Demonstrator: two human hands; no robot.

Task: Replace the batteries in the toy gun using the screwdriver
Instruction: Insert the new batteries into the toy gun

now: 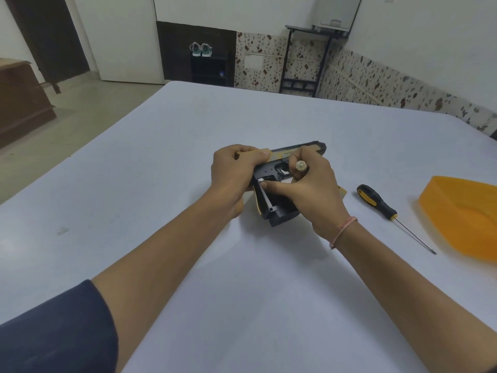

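A black and gold toy gun [279,168] lies on its side in the middle of the white table [188,157], its grip towards me with the battery bay uncovered. My left hand [231,173] grips the gun's rear end, thumb on top. My right hand [309,187] holds a battery [301,166] upright between curled fingers, while its thumb presses on a second battery [261,181] sitting in the bay. A black and yellow screwdriver [382,205] lies on the table right of my right hand, tip pointing towards me.
An orange plastic tray [462,211] sits at the table's right edge, beyond the screwdriver. A small yellow piece [342,190] peeks out behind my right hand. A tiny scrap [62,230] lies at the table's left.
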